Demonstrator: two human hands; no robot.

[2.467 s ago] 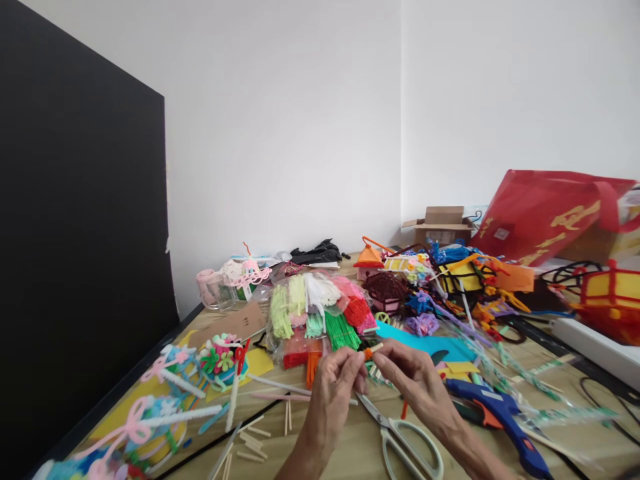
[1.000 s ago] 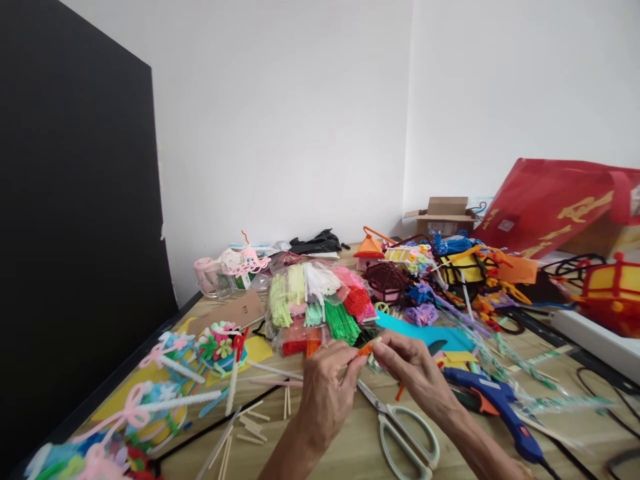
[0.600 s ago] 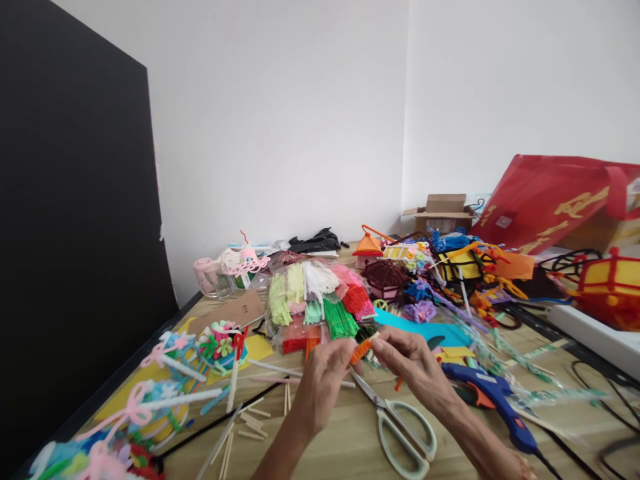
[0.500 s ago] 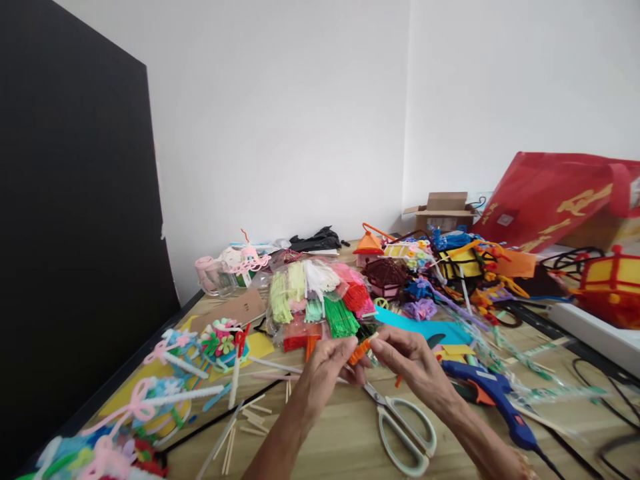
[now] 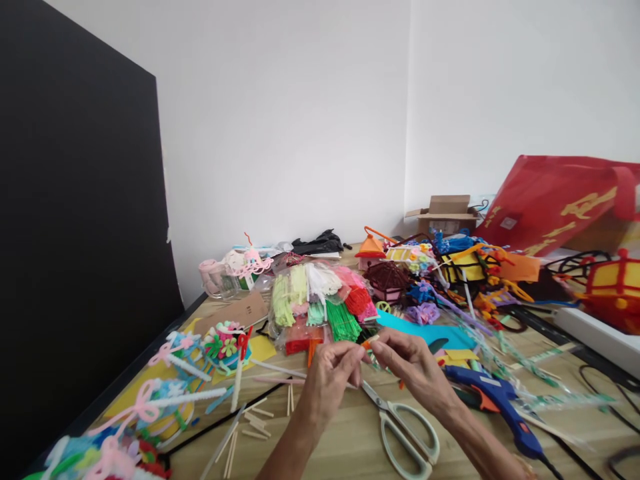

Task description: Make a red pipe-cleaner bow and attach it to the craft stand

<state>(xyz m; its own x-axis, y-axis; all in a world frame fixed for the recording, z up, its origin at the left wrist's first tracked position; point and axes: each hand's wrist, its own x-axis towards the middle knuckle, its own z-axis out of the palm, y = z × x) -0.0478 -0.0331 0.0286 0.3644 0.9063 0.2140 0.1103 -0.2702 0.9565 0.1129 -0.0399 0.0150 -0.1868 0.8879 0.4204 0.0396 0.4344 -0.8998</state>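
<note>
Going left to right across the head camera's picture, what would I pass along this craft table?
Black panel → pipe-cleaner flower craft → left hand → scissors → blue hot glue gun → red-and-yellow pipe-cleaner model

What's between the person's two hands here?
In the head view, a short orange pipe-cleaner piece lies between the fingertips of the left hand and right hand.

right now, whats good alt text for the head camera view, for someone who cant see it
The left hand and right hand hold a small orange pipe cleaner between them above a cluttered wooden table. Bagged coloured pipe cleaners lie just beyond, pale-handled scissors just below, and a blue hot glue gun to the right.
</note>
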